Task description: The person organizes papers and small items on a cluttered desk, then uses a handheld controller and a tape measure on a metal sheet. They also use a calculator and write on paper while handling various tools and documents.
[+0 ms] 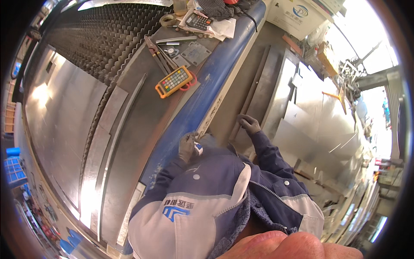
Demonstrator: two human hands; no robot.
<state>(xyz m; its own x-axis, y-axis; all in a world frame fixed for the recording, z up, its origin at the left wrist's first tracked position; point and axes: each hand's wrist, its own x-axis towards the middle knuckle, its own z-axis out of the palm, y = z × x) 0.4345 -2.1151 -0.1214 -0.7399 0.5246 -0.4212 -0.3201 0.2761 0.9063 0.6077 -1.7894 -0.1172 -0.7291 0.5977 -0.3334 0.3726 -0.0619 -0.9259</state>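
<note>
Item one: our left hand point(187, 146), gloved in grey, sits just left of the view's centre, closed around a small blue-and-white object point(198, 148) that we cannot identify; it presses against the blue machine rail point(202, 99) that runs from 12 o'clock down toward 7 o'clock.

Item two: our right hand point(249, 124), also in a grey glove, lies at about 1 o'clock from the left hand, well apart from it. Its fingers curl over the near end of a long grey metal strip point(254, 93) that stretches away toward 12 o'clock; we read this as a grip on the strip.

Item three: our dark blue and grey work jacket point(207, 203) fills the lower middle, both sleeves rising from it to the hands.

Item four: on the ledge left of the rail, at 11 o'clock, an orange handheld controller with a keypad point(174, 81); beyond it, pliers point(157, 54), a small square plate point(195, 53) and a calculator point(198, 21) on papers.

Item five: the toothed cutting bed point(108, 39) at 10 to 11 o'clock, with bright sheet metal point(60, 116) below it at 9 o'clock.

Item six: stacked steel sheets point(310, 121) at 3 o'clock, right of the strip.
</note>
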